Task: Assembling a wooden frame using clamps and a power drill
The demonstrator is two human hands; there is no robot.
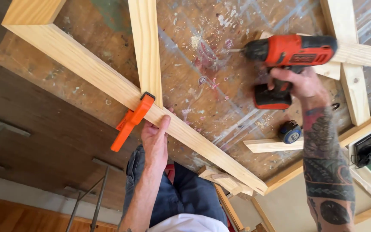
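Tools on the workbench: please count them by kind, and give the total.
Cordless drill, orange and black, held in the right hand: 1
Orange clamp on the wooden frame, beside the left hand: 1
Tape measure: 1
Total: 3

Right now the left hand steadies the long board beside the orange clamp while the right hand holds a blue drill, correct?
Not quite: the head view shows the drill in the right hand is orange and black, not blue. The left hand does steady the long board beside the orange clamp.
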